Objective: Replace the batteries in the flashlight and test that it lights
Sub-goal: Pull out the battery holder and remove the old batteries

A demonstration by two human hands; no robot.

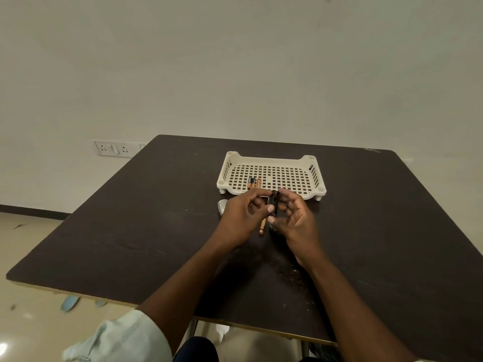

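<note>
Now | flashlight [274,205] between both hands' fingers [270,209] | above table [130,231]

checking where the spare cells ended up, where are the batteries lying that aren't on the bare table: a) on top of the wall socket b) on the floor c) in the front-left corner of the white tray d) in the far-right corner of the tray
c: the batteries lie side by side on the mesh of the white tray, in its front-left corner, just beyond the hands.
</note>
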